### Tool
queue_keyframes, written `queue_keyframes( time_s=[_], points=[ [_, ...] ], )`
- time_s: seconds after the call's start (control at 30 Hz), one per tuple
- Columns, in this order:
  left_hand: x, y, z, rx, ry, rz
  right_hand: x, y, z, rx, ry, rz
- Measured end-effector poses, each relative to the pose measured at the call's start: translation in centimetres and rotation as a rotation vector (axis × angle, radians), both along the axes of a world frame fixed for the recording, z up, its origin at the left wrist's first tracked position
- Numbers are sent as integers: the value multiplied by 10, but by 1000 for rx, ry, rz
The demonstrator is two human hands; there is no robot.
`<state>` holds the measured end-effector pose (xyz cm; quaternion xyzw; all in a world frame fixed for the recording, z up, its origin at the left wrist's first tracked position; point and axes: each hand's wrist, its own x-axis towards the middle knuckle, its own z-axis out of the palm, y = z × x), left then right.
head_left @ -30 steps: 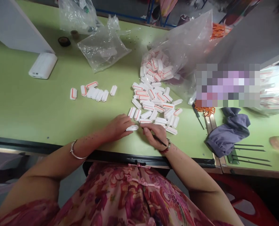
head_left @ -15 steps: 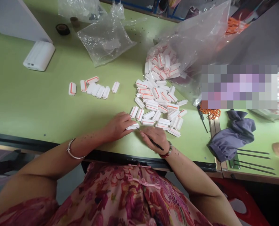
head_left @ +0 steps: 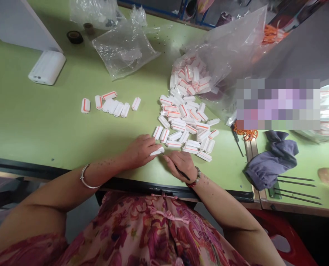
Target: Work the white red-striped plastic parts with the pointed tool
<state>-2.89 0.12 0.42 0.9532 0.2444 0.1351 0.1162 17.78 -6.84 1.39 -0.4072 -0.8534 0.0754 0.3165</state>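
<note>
Orange-striped plastic clip (head_left: 156, 151) lies on green table (head_left: 42, 129) under left hand (head_left: 140, 151) fingertips, grip unclear; right hand (head_left: 181, 166), just apart, pinches thin black pick (head_left: 183, 174). Clip looks light, stiff, probably slippery; take it by long edges
</note>
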Motion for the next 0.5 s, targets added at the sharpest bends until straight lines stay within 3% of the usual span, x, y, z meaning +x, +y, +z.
queue_keyframes(
  time_s=[0.5],
  points=[
    [2,-9,11,-18,41,33,-3,3,1,39,-28,-6]
  ],
)
